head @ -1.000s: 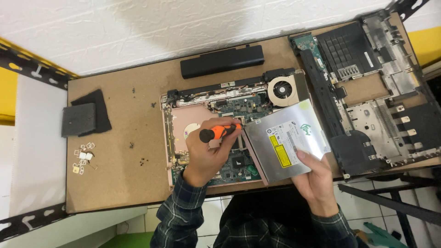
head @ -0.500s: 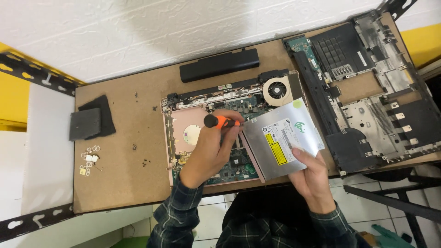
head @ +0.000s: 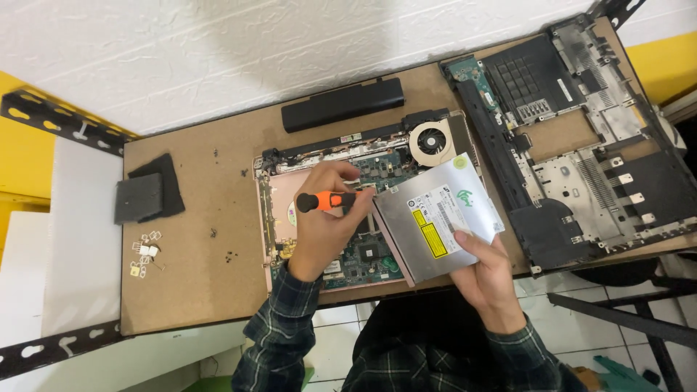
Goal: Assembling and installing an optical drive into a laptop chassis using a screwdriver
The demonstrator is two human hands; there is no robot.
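On the brown tabletop [head: 203, 290] lies an opened laptop base [head: 272, 218] with its green circuit board [head: 363, 254] and round fan [head: 432, 141] bared. The left hand [head: 323, 225] is closed around an orange-handled screwdriver [head: 327, 201], held level above the board. The right hand [head: 490, 272] pinches the near corner of a flat silver optical drive [head: 435, 218], which rests tilted over the base's right edge. Behind the base lies a long black battery [head: 343, 104]. To the right sits a stripped black laptop shell [head: 581, 167]. At the left edge are a dark foam pad [head: 141, 196] and a small cluster of pale screws and clips [head: 145, 254]
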